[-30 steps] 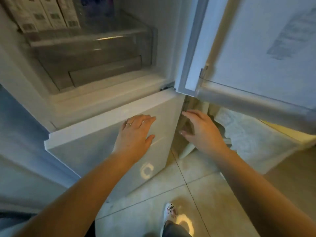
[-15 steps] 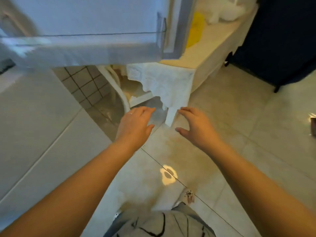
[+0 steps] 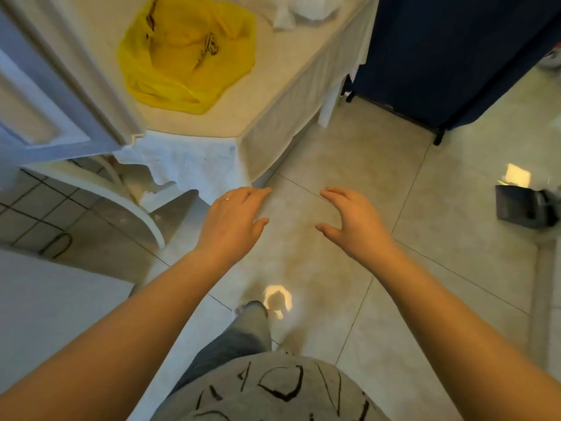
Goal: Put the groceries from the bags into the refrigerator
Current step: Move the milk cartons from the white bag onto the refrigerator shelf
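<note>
Turned from the refrigerator, both hands now face the worktop [image 3: 273,95].
Left hand [image 3: 232,221] and right hand [image 3: 353,221] hang empty, fingers loosely spread; yellow bag [image 3: 185,53] lies ahead-left, nearer the left.

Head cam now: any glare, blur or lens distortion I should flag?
Head view: a bright glare spot on the glossy beige floor tiles by the foot; motion smear on the dark boxy object at the right edge; wide-angle bowing of the white fridge door and cloth-covered table; both hands and the yellow plastic bag read fairly sharp.
</note>
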{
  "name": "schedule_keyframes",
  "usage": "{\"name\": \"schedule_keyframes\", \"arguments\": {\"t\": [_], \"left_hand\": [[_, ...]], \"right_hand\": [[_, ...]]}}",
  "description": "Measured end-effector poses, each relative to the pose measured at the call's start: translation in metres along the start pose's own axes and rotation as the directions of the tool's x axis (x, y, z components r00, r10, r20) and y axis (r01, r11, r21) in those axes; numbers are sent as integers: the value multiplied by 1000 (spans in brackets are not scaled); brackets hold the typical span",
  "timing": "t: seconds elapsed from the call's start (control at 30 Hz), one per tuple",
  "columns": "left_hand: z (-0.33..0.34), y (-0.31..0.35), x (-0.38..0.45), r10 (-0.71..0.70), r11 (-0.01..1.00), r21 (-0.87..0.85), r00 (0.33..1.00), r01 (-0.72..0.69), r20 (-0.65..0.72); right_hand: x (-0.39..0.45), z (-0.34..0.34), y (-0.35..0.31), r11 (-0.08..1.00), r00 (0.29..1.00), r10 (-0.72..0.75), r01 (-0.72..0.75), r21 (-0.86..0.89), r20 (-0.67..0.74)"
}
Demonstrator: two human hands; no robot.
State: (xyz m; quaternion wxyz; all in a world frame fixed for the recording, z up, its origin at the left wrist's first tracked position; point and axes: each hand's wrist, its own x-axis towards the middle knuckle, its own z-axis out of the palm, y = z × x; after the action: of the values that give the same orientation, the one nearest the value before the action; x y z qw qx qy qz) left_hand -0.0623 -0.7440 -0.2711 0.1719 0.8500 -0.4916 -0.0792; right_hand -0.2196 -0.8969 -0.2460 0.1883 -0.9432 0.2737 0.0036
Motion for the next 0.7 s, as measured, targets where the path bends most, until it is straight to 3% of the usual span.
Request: {"name": "schedule_keyframes", "arguments": {"t": [0.7], "left_hand": [[-6, -32, 421, -95, 994, -65, 988, 87, -118]], "right_hand": [[384, -119, 134, 998, 998, -69, 69, 11, -15]]}}
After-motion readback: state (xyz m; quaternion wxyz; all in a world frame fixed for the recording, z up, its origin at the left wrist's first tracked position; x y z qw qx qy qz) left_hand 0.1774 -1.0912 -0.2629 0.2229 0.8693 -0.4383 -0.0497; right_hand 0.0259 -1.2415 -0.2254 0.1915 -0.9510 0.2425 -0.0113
